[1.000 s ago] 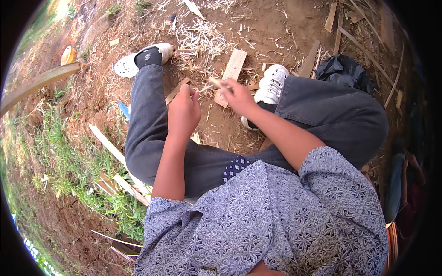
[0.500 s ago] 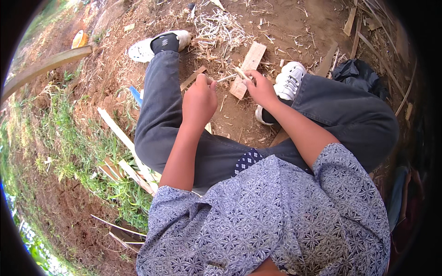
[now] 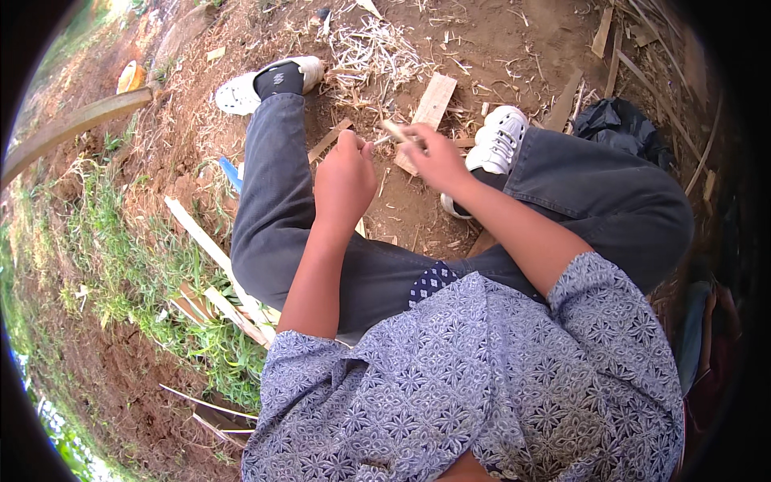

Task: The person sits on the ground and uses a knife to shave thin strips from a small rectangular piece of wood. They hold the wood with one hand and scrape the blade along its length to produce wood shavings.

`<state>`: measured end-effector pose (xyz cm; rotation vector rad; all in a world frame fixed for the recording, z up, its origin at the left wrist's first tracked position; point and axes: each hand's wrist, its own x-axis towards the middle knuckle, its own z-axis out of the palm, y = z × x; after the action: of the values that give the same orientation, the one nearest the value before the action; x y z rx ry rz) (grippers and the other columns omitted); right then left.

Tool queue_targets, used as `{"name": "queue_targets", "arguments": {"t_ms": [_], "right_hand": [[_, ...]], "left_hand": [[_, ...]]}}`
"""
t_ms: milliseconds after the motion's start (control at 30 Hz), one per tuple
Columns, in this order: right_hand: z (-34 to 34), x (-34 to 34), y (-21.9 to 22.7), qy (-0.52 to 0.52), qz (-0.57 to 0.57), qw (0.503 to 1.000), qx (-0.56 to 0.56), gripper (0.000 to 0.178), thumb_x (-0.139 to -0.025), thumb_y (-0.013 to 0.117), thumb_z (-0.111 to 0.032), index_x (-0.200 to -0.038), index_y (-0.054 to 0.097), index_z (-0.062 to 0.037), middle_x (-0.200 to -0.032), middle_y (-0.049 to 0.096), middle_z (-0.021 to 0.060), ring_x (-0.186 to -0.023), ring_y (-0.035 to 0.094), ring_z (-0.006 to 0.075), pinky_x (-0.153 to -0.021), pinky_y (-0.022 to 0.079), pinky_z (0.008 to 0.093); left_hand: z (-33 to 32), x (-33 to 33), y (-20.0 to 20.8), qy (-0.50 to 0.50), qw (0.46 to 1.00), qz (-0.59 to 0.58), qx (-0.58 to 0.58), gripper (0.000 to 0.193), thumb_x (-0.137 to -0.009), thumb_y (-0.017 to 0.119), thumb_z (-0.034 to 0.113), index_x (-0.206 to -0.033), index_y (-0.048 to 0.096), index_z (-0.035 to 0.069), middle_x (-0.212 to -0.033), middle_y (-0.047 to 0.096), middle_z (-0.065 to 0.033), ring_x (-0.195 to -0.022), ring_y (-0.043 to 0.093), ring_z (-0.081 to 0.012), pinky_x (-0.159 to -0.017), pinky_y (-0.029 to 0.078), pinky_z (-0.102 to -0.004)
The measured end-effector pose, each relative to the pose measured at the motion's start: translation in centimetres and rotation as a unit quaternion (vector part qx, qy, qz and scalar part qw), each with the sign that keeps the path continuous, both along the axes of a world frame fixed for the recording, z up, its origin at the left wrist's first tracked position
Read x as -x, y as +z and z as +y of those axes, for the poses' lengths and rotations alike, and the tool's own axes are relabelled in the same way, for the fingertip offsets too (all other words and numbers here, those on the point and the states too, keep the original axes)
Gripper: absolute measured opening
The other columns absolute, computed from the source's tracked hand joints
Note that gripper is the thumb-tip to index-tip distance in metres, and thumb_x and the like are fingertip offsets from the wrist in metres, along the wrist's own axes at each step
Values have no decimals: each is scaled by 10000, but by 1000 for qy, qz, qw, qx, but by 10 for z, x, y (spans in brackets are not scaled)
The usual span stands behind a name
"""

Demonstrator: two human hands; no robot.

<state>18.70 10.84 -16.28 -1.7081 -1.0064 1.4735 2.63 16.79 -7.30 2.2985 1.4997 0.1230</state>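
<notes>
My left hand (image 3: 345,181) is closed, knuckles up, between my knees. A thin pale strip (image 3: 382,140) sticks out from its fingers toward my other hand; I cannot tell whether it is a stick or a blade. My right hand (image 3: 438,163) grips a short, pale, wood-coloured piece (image 3: 393,130), its end pointing up and to the left. The two pieces come close together, and whether they touch is unclear. Just beyond and partly behind the right hand lies a flat wooden board (image 3: 436,98) on the dirt.
Pale wood shavings (image 3: 376,55) are heaped beyond my feet. White shoes (image 3: 499,138) flank the board. A black plastic bag (image 3: 622,128) lies to the right, near wood offcuts. On the left are a curved beam (image 3: 76,124), long split strips (image 3: 201,233), grass and a yellow object (image 3: 131,77).
My right hand has shifted left with its pale piece, closer to my left hand, covering more of the thin strip. My left hand stays nearly in place. The whole view has drifted slightly.
</notes>
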Motion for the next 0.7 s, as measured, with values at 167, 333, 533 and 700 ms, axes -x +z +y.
{"name": "queue_targets", "arguments": {"t_ms": [167, 333, 533, 700], "right_hand": [[-3, -17, -18, -27, -39, 999, 1, 317, -995, 655, -198, -1273, 630, -48, -934, 708, 104, -796, 640, 128, -715, 519, 326], [-10, 9, -13, -35, 18, 995, -88, 325, -975, 641, -225, -1273, 650, -96, -1041, 748, 154, -907, 735, 286, -802, 556, 400], [-1, 16, -3, -45, 41, 980, -188, 302, -990, 646, -221, -1257, 645, -79, -999, 735, 110, -792, 670, 184, -724, 543, 360], [1, -6, 11, 24, 28, 999, -11, 317, -989, 652, -229, -1262, 640, -66, -978, 727, 107, -828, 668, 171, -755, 530, 338]], "left_hand": [[-1, -1, 0, 2, 1000, -1, 15, 165, -981, 632, 145, -949, 518, 29, -775, 655, -213, -730, 655, -433, -632, 501, -533], [5, -3, 1, -24, 999, -23, 27, 172, -979, 630, 128, -949, 497, 24, -784, 648, -222, -733, 646, -443, -629, 489, -535], [8, -6, 6, -51, 997, -24, 44, 154, -973, 619, 92, -952, 482, 25, -820, 641, -230, -774, 631, -461, -644, 479, -539], [2, -1, 4, -50, 998, -29, 36, 153, -964, 624, 81, -954, 484, 21, -828, 638, -230, -782, 631, -458, -654, 478, -542]]}}
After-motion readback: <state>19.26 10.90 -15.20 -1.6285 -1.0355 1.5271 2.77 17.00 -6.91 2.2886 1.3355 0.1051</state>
